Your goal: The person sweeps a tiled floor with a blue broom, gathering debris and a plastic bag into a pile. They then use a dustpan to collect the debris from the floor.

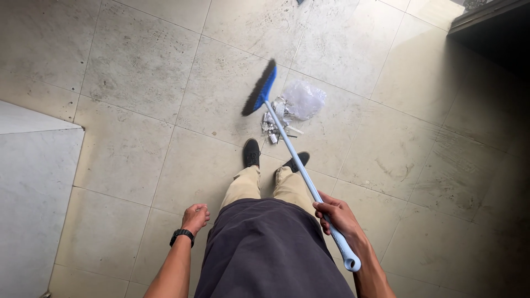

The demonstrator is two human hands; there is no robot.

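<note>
Pale blue smooth plastic broom handle (301,165), faintly glossy; blue plastic broom head (260,88) carried dark coarse bristles. Crumpled clear plastic bag (303,99) looked glossy; shiny foil-like scraps (273,122) lay beside it. Beige floor tiles (138,60) were matt, scuffed.

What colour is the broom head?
Blue with dark bristles, the broom head shows best in the head view.

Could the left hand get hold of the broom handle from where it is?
Probably yes. The left hand hangs free, loosely curled, and the broom handle slants across in front of the legs, held only by the right hand.
</note>
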